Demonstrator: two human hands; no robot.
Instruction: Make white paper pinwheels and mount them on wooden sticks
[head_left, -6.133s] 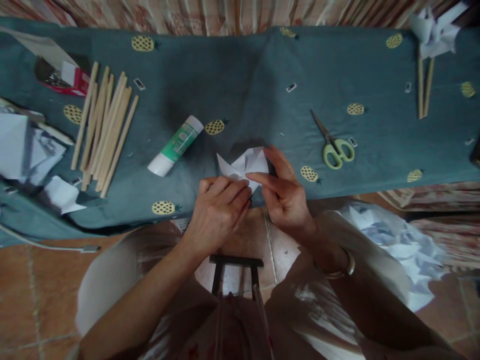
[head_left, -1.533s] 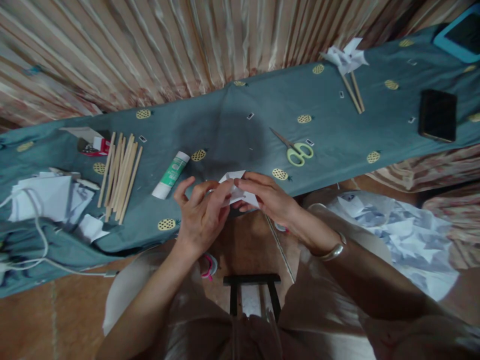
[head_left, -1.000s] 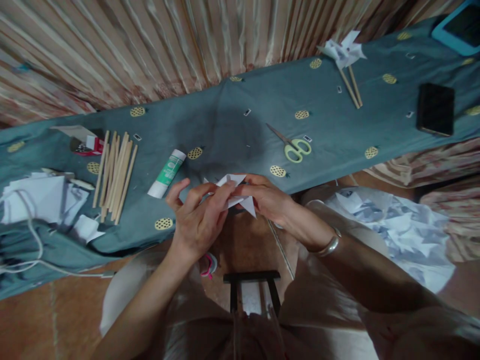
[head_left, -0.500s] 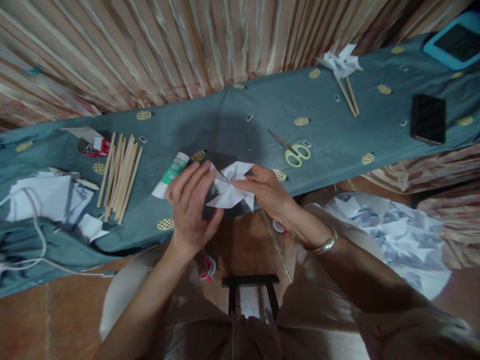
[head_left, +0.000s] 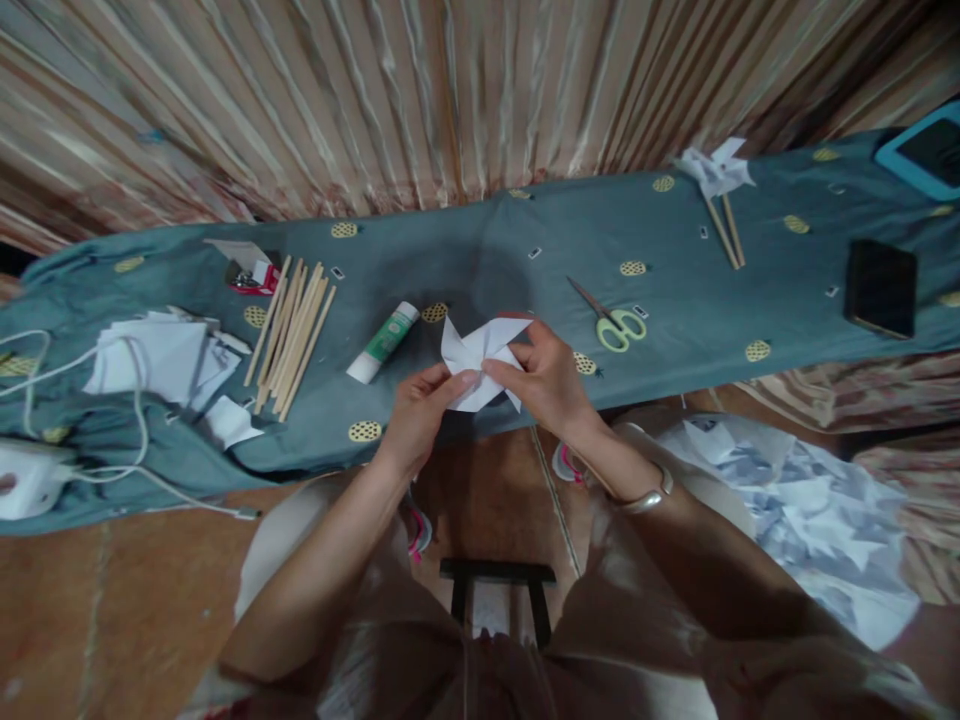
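Observation:
A white paper pinwheel (head_left: 475,350) is held just above the table's near edge, its folded blades fanning out. My left hand (head_left: 421,405) pinches it from the lower left, thumb pressed near the centre. My right hand (head_left: 546,375) grips it from the right, thumb also at the centre and fingers behind the paper. Left of the pinwheel lies a glue stick (head_left: 383,342) with a green label. On the right rest scissors (head_left: 611,318) with light green handles. Whatever the fingers do behind the paper is hidden.
Wooden sticks (head_left: 294,338), an open red box of small metal pieces (head_left: 253,272) and white paper sheets (head_left: 154,355) lie left, near a white cable (head_left: 139,410). Finished pinwheels on sticks (head_left: 720,180), a black phone (head_left: 881,288) and a bag of folded paper (head_left: 810,520) are right.
My left hand has gone from spread fingers beside the pinwheel to pinching it near the centre. My right thumb has moved in to the centre. The view has shifted left.

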